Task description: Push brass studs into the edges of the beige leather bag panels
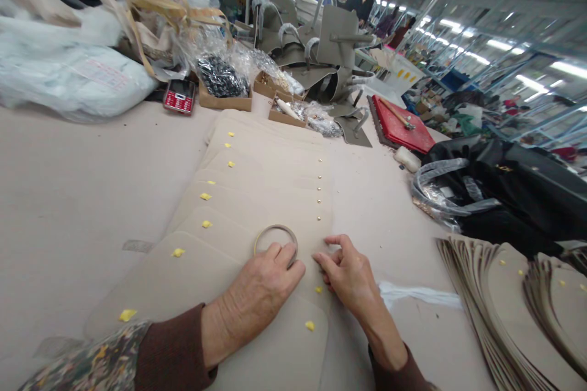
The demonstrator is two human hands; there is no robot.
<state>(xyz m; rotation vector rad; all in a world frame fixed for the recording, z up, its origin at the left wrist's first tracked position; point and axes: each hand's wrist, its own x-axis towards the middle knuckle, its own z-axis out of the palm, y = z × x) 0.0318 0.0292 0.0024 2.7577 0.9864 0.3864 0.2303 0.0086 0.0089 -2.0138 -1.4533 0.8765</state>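
A fanned row of beige leather flap pieces (pixel 257 195) lies on the table, each marked with small yellow tabs (pixel 206 196) and a brass stud (pixel 318 201). My left hand (pixel 261 284) rests on the nearest pieces, fingers curled on the edge of a thin tan ring (pixel 275 231). My right hand (pixel 348 272) sits just right of it, fingers bent and pinched together over the edge of a piece near a stud. What the fingertips pinch is too small to make out.
A stack of similar beige pieces (pixel 509 305) fans out at right. Black bags (pixel 504 195), a red tray with a hammer (pixel 401 122), cardboard boxes of hardware (pixel 224 85), a red phone (pixel 180 96), plastic sacks (pixel 68 73) and grey bag parts (pixel 330 43) line the back. A person stands far off.
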